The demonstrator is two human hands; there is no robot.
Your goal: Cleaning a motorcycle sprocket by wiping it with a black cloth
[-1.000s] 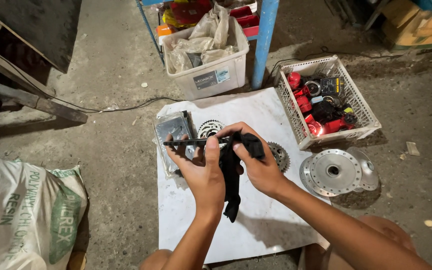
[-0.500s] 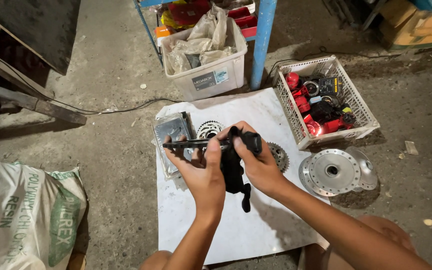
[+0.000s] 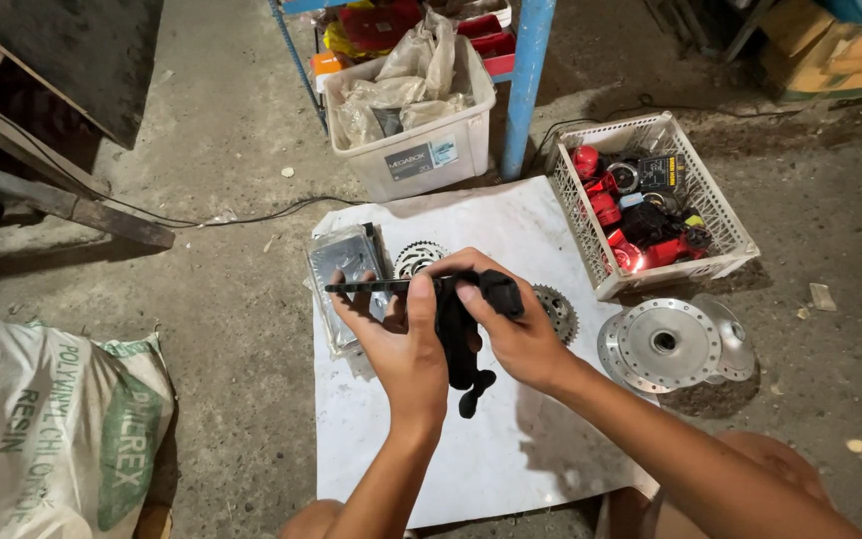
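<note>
Two hands meet over the white sheet (image 3: 511, 449) spread on the concrete floor, likely laid to keep small parts clean and findable. The left hand (image 3: 401, 344) clasps a thin black rod (image 3: 366, 287), held level, while the right hand (image 3: 511, 329) grips the black mechanical part (image 3: 461, 339) hanging from it, lifted clear of the sheet for a closer look. Just beyond lie two toothed sprockets (image 3: 419, 258), a clear packet (image 3: 343, 262) and a silver hub (image 3: 665, 344). Farther off stand a white basket (image 3: 720, 225) of red parts and a plastic bin (image 3: 421, 150).
</note>
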